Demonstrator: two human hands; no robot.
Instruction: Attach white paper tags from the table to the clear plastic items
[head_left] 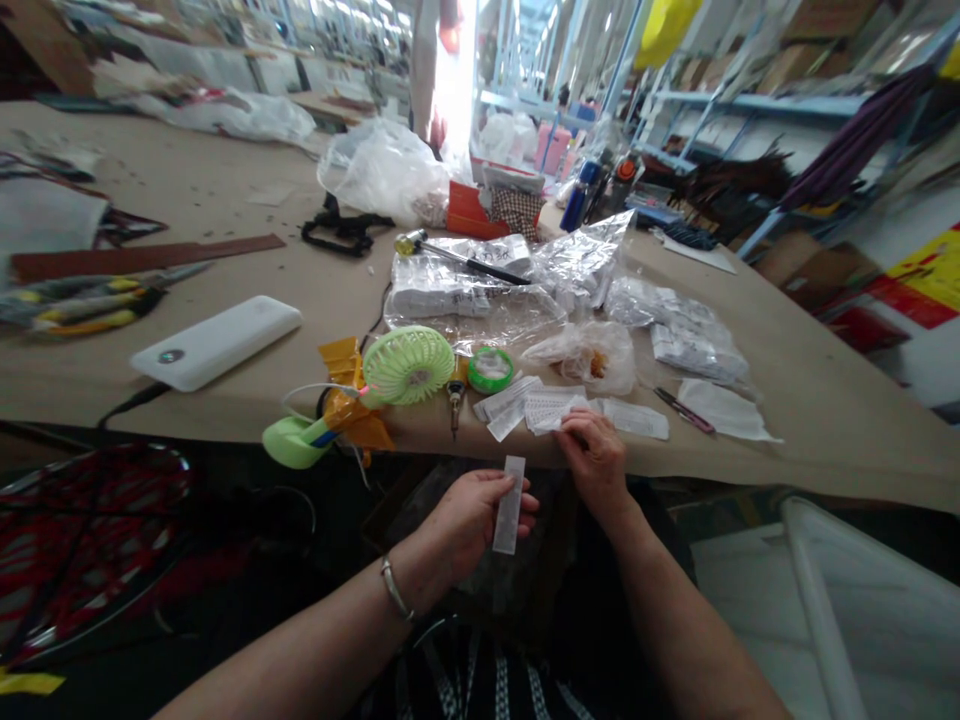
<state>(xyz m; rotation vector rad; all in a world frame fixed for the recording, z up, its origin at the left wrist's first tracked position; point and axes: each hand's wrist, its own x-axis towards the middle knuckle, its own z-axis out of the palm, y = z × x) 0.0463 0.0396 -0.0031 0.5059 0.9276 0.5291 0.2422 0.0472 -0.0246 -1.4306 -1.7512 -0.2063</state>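
My left hand (480, 510) is held in front of the table edge, with a narrow white label strip (511, 505) pinched between thumb and fingers. My right hand (596, 455) is at the table's front edge, fingers closed at the corner of a printed white label (551, 408) in a loose, overlapping pile. Another white strip (637, 418) lies just right of that pile. Left of the labels sit a small green round tub (490, 370) with white contents and a metal-tipped tool (455, 395). A pink-and-black utility knife (684, 410) lies to the right.
A green fan (409, 366) is taped at the table edge beside a white power bank (217, 342). Behind the labels are plastic-wrapped white bundles (450, 285) with a hammer (465, 258) on top. Pliers (97, 300) lie far left; a white bin (862, 610) stands below right.
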